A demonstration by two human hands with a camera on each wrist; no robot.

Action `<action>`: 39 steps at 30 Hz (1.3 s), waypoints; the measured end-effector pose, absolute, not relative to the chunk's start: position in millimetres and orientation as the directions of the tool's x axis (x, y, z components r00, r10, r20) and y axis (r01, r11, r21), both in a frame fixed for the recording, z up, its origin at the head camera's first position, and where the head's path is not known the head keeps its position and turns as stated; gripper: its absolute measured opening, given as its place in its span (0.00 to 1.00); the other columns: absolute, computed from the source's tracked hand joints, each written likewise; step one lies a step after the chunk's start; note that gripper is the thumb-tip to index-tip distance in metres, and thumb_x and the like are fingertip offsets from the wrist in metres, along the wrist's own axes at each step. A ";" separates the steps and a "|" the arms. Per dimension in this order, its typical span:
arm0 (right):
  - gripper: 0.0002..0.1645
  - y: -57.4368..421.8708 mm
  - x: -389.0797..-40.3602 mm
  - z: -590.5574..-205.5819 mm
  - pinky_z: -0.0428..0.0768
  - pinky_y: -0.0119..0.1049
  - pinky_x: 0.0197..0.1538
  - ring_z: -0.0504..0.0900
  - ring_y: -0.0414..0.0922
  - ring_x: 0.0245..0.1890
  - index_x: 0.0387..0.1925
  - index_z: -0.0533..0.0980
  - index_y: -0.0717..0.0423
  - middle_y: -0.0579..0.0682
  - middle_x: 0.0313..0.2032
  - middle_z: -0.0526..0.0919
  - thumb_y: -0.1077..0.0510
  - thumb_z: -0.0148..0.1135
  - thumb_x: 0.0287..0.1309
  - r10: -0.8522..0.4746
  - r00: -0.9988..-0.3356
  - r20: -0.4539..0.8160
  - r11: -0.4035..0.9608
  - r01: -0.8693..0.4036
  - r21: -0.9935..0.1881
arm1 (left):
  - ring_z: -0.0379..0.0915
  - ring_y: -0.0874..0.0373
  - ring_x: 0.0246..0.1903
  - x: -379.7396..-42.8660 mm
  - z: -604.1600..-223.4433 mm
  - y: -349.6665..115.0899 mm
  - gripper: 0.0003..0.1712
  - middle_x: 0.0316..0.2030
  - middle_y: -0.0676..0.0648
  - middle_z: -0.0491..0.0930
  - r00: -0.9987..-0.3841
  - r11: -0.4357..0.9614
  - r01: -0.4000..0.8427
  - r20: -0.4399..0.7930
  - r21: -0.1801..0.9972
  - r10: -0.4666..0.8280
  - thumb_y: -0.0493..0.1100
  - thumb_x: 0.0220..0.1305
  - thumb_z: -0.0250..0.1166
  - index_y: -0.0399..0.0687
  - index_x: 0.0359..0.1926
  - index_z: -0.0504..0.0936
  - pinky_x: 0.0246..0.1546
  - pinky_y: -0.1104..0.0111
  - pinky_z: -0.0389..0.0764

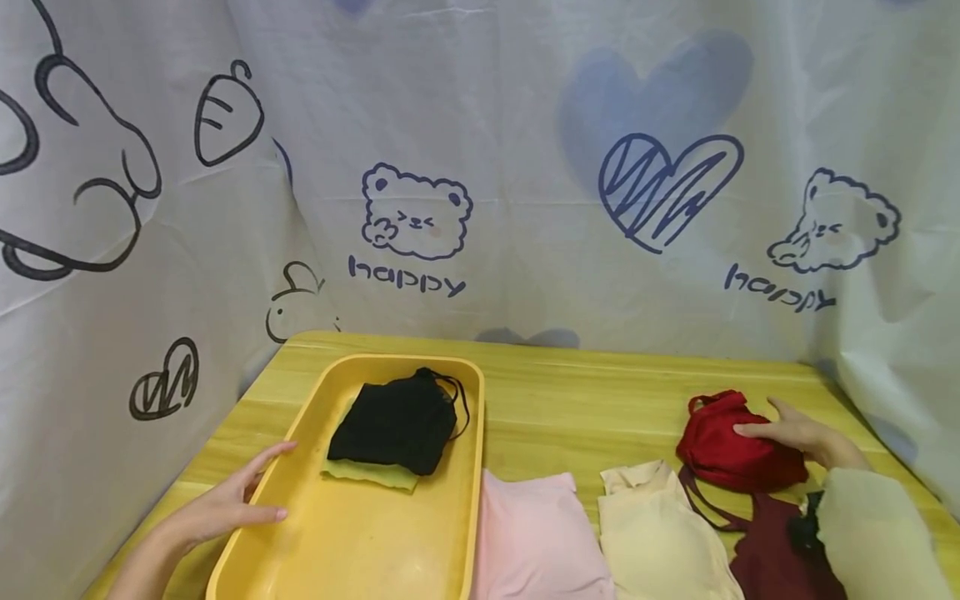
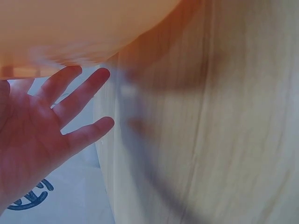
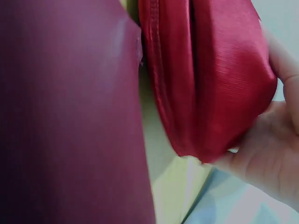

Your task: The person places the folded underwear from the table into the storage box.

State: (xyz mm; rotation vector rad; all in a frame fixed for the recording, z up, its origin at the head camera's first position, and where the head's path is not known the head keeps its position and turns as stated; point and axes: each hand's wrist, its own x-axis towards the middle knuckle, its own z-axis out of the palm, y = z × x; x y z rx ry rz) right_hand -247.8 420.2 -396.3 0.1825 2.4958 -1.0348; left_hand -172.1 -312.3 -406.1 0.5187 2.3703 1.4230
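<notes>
My left hand (image 1: 225, 504) is at the left rim of a yellow plastic tray (image 1: 352, 542), its thumb reaching over the edge. In the left wrist view its fingers (image 2: 77, 100) are straight and spread beside the tray's outer wall (image 2: 93, 32). At the far right, my right hand (image 1: 806, 433) holds a shiny red bra (image 1: 731, 446) by its right end. The right wrist view shows the red bra (image 3: 224, 79) folded, cup bulging, with the hand (image 3: 266, 144) around its outer end. Some fingers are hidden behind it.
Inside the tray, a folded black garment (image 1: 397, 425) with thin straps lies on a yellow-green one (image 1: 371, 472). Right of the tray are a pink padded garment (image 1: 543, 542), a cream one (image 1: 663, 533) and a maroon one (image 1: 780, 554). A printed curtain (image 1: 525, 167) surrounds the wooden table (image 1: 585, 400).
</notes>
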 end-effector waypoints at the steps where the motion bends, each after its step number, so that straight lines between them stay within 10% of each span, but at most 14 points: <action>1: 0.66 419.4 -248.5 -395.9 0.49 0.68 0.58 0.38 0.75 0.59 0.63 0.24 0.75 0.81 0.60 0.31 0.39 0.56 0.54 -0.048 -0.914 -0.404 0.712 0.253 -0.655 | 0.24 0.25 0.61 -171.9 -406.7 -312.4 0.43 0.66 0.27 0.38 -0.880 0.432 0.140 -0.089 0.891 0.467 0.35 0.57 0.60 0.37 0.68 0.44 0.49 0.29 0.35; 5: 0.60 415.5 -250.5 -392.7 0.46 0.69 0.57 0.38 0.74 0.60 0.65 0.30 0.72 0.80 0.61 0.34 0.45 0.58 0.54 -0.064 -0.951 -0.301 0.688 0.176 -0.704 | 0.25 0.25 0.61 -170.7 -408.4 -311.8 0.43 0.66 0.28 0.38 -0.880 0.433 0.144 -0.085 0.890 0.467 0.35 0.57 0.60 0.37 0.68 0.45 0.49 0.29 0.37; 11: 0.50 408.9 -252.6 -389.6 0.74 0.50 0.46 0.71 0.57 0.44 0.68 0.35 0.64 0.76 0.59 0.47 0.49 0.54 0.60 -0.067 -0.979 -0.193 0.593 0.117 -0.796 | 0.24 0.25 0.61 -169.3 -409.2 -311.7 0.43 0.66 0.28 0.38 -0.880 0.431 0.134 -0.093 0.892 0.466 0.35 0.57 0.59 0.37 0.68 0.44 0.49 0.29 0.36; 18: 0.32 397.9 -257.5 -383.9 0.78 0.36 0.33 0.75 0.35 0.31 0.63 0.54 0.33 0.63 0.55 0.58 0.51 0.55 0.60 0.000 -0.998 -0.058 0.449 0.052 -0.892 | 0.26 0.23 0.60 -169.6 -408.6 -312.3 0.43 0.66 0.27 0.38 -0.884 0.444 0.144 -0.086 0.884 0.459 0.36 0.57 0.60 0.38 0.68 0.45 0.50 0.29 0.38; 26: 0.35 373.9 -259.4 -363.6 0.78 0.30 0.32 0.76 0.33 0.30 0.67 0.56 0.43 0.33 0.39 0.67 0.52 0.56 0.60 0.019 -1.000 0.004 0.308 0.002 -0.951 | 0.26 0.24 0.61 -171.5 -406.6 -312.6 0.43 0.66 0.27 0.37 -0.881 0.436 0.147 -0.083 0.888 0.466 0.36 0.57 0.60 0.38 0.68 0.45 0.50 0.29 0.36; 39: 0.36 328.5 -258.1 -343.0 0.78 0.25 0.32 0.78 0.32 0.30 0.67 0.57 0.50 0.32 0.38 0.75 0.61 0.58 0.58 0.011 -0.994 0.109 0.038 -0.108 -0.993 | 0.27 0.23 0.60 -172.4 -407.4 -313.4 0.43 0.66 0.27 0.38 -0.879 0.438 0.155 -0.079 0.885 0.471 0.36 0.58 0.59 0.39 0.68 0.45 0.50 0.29 0.39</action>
